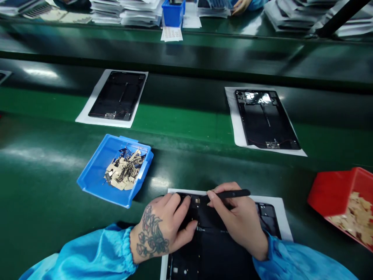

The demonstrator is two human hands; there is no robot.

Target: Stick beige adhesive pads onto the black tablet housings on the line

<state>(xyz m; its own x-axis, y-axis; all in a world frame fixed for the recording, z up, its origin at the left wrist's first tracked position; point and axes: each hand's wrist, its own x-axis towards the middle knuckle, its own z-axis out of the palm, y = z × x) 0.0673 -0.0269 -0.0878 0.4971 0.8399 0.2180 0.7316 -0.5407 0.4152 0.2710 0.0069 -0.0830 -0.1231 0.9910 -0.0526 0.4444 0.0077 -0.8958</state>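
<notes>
A black tablet back shell (224, 252) lies on a white sheet (287, 217) in front of me, its inner side up. My left hand (166, 225) rests on the shell's far left part. Its thumb and index finger are apart, with small parts of the shell between them. My right hand (236, 217) grips black tweezers (233, 193) between thumb and fingers. The tweezers slant left toward the shell's upper edge, near a small light square part (197, 200). Whether their tips hold anything, I cannot make out.
A blue bin (96, 179) of small wired pieces stands to the left, a red bin (329, 194) of beige pieces to the right. Beyond lie two more tablet shells (116, 95) (266, 120) on white sheets. Across, another person's hand (241, 7) shows beside stacked papers (140, 11).
</notes>
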